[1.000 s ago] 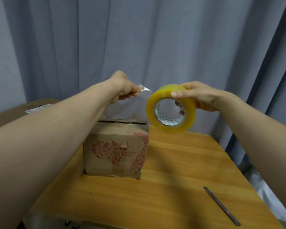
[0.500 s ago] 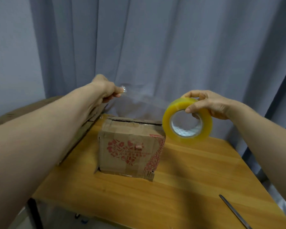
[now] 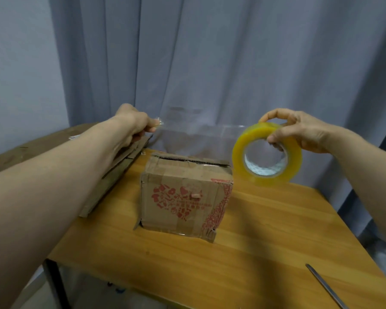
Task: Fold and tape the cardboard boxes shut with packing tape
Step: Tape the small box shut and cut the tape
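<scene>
Trouble comes if the long clear tape strip [image 3: 198, 136] sags, sticks to itself or lands crooked on the brown cardboard box [image 3: 183, 197] near the back edge of the bench [image 3: 265, 224]. The left hand [image 3: 134, 123] grip pinches its end; the right hand [image 3: 299, 130] grip clamps the round yellow tape roll [image 3: 239, 152]. Open room lies toward the front edge.

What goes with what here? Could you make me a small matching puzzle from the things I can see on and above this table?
Things:
1. tape roll
2. cardboard box
3. tape strip
4. thin metal tool

States:
A. clear, stretched from the left hand to the roll
B. lying flat near the table edge, untouched
C. yellow, gripped by the right hand
D. standing on the table, red print on its side

Pairs: 1-C, 2-D, 3-A, 4-B
</scene>
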`<state>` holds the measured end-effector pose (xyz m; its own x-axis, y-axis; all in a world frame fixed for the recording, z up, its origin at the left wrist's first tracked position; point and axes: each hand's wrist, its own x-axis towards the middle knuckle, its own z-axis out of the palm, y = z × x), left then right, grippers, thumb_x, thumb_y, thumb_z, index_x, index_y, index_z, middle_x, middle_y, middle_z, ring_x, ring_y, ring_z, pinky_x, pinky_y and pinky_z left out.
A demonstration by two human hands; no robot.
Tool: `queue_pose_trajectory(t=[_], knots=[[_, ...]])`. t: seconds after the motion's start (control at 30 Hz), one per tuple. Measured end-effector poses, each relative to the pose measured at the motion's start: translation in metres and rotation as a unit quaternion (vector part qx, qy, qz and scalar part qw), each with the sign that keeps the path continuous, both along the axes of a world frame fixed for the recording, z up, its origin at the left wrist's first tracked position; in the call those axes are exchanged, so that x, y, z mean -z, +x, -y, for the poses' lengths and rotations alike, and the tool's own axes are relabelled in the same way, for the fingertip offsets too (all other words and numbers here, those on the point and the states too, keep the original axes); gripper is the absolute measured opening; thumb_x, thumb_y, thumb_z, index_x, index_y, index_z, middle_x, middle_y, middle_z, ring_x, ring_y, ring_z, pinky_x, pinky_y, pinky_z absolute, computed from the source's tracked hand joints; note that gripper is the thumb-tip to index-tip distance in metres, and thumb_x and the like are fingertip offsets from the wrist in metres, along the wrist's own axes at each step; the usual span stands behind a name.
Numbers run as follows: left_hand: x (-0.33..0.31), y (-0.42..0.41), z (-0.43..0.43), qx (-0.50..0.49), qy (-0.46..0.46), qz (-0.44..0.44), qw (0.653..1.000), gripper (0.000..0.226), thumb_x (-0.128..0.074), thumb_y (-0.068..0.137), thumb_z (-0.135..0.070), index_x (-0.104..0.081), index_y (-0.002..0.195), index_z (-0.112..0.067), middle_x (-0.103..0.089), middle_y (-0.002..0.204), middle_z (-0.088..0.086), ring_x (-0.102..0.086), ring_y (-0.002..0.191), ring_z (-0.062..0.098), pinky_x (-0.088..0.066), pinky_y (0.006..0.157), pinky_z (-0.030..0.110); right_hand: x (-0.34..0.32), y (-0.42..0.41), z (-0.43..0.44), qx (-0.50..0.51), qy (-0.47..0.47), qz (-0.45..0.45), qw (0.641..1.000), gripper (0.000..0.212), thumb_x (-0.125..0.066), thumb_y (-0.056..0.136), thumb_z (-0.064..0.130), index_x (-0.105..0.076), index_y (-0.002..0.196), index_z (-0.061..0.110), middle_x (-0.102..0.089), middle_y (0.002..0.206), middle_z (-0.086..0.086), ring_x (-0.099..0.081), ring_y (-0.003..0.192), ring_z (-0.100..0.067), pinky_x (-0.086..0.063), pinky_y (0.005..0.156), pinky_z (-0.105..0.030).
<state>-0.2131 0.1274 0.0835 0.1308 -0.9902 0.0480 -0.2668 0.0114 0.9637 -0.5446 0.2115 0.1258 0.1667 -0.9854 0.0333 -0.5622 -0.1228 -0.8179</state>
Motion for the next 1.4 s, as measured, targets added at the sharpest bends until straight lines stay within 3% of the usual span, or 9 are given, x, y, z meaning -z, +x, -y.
queue_pose_trajectory(t=[0.2, 0.37, 0.53, 0.63, 0.7, 0.9, 1.07, 1.2, 1.4], knots=[[0.006, 0.004, 0.007, -0.006, 0.008, 0.024, 1.000, 0.018, -0.072, 0.082, -0.014, -0.057, 0.074, -0.007, -0.060, 0.060, 0.006, -0.036, 0.048, 0.014, -0.035, 0.054, 0.026, -0.006, 0.000, 0.004, 0.048, -0.045, -0.108, 0.992, 0.060, -0.091, 0.043, 0.041, -0.073, 0.100, 0.030, -0.072, 0.080, -0.001, -0.064, 0.062, -0.007, -0.051, 0.063, -0.025], [0.021, 0.006, 0.012, -0.029, 0.030, 0.048, 0.998, 0.023, -0.072, 0.080, -0.011, -0.054, 0.066, -0.009, -0.057, 0.049, 0.005, -0.036, 0.048, 0.017, -0.034, 0.053, 0.025, -0.002, 0.015, 0.013, 0.050, -0.028, -0.173, 0.983, 0.026, -0.078, 0.074, 0.030, -0.073, 0.099, 0.031, -0.072, 0.079, 0.003, -0.064, 0.059, 0.001, -0.047, 0.052, -0.009], [0.035, 0.010, 0.012, -0.044, 0.036, 0.093, 0.994, 0.008, -0.069, 0.078, -0.008, -0.062, 0.076, -0.004, -0.057, 0.049, 0.005, -0.038, 0.044, 0.018, -0.032, 0.047, 0.023, 0.005, 0.025, 0.025, 0.038, -0.005, -0.233, 0.972, 0.027, -0.077, 0.075, 0.031, -0.073, 0.101, 0.027, -0.068, 0.060, 0.017, -0.061, 0.057, -0.001, -0.044, 0.051, -0.007], [0.039, 0.013, 0.012, -0.040, 0.044, 0.105, 0.993, 0.010, -0.066, 0.080, -0.007, -0.059, 0.072, -0.005, -0.050, 0.033, 0.000, -0.035, 0.042, 0.017, -0.028, 0.045, 0.021, 0.007, 0.031, 0.032, 0.034, -0.003, -0.257, 0.966, 0.032, -0.079, 0.073, 0.033, -0.072, 0.105, 0.028, -0.067, 0.063, 0.028, -0.064, 0.073, -0.003, -0.043, 0.054, -0.003], [0.041, 0.013, 0.011, -0.030, 0.049, 0.110, 0.992, 0.012, -0.062, 0.082, -0.004, -0.056, 0.072, -0.005, -0.051, 0.043, 0.005, -0.035, 0.043, 0.017, -0.029, 0.045, 0.022, 0.007, 0.033, 0.035, 0.036, 0.002, -0.263, 0.964, 0.034, -0.080, 0.071, 0.034, -0.073, 0.104, 0.028, -0.068, 0.068, 0.028, -0.065, 0.080, -0.002, -0.043, 0.060, -0.004], [0.052, 0.006, 0.015, 0.016, 0.003, 0.017, 1.000, 0.019, -0.064, 0.085, -0.025, -0.057, 0.095, -0.010, -0.055, 0.080, 0.008, -0.051, 0.068, 0.024, -0.043, 0.063, 0.029, 0.007, 0.034, 0.039, 0.033, 0.013, -0.294, 0.955, 0.030, -0.082, 0.068, 0.035, -0.074, 0.097, 0.031, -0.071, 0.073, 0.025, -0.068, 0.091, -0.011, -0.047, 0.080, -0.019], [0.072, 0.000, 0.010, 0.029, -0.106, 0.069, 0.991, 0.019, -0.044, 0.098, -0.028, -0.054, 0.091, -0.014, -0.059, 0.095, 0.004, -0.053, 0.091, 0.020, -0.040, 0.077, 0.030, 0.007, 0.036, 0.040, 0.034, 0.019, -0.303, 0.952, 0.027, -0.083, 0.068, 0.033, -0.074, 0.093, 0.032, -0.075, 0.092, 0.007, -0.069, 0.092, -0.014, -0.051, 0.083, -0.023], [0.088, -0.002, 0.006, 0.009, -0.146, 0.152, 0.978, 0.017, -0.033, 0.101, -0.030, -0.044, 0.094, -0.020, -0.066, 0.097, -0.003, -0.054, 0.111, 0.024, -0.030, 0.108, 0.048, 0.004, 0.037, 0.037, 0.036, 0.020, -0.304, 0.952, 0.028, -0.083, 0.069, 0.032, -0.075, 0.095, 0.030, -0.075, 0.094, 0.003, -0.068, 0.093, -0.013, -0.049, 0.081, -0.020], [0.099, -0.009, -0.002, -0.033, -0.213, 0.176, 0.960, 0.014, -0.033, 0.101, -0.027, -0.041, 0.094, -0.018, -0.068, 0.088, -0.004, -0.058, 0.101, 0.027, -0.040, 0.096, 0.045, 0.003, 0.037, 0.037, 0.033, 0.020, -0.307, 0.951, 0.030, -0.082, 0.070, 0.031, -0.075, 0.098, 0.026, -0.075, 0.097, 0.000, -0.069, 0.095, -0.018, -0.052, 0.085, -0.024]])
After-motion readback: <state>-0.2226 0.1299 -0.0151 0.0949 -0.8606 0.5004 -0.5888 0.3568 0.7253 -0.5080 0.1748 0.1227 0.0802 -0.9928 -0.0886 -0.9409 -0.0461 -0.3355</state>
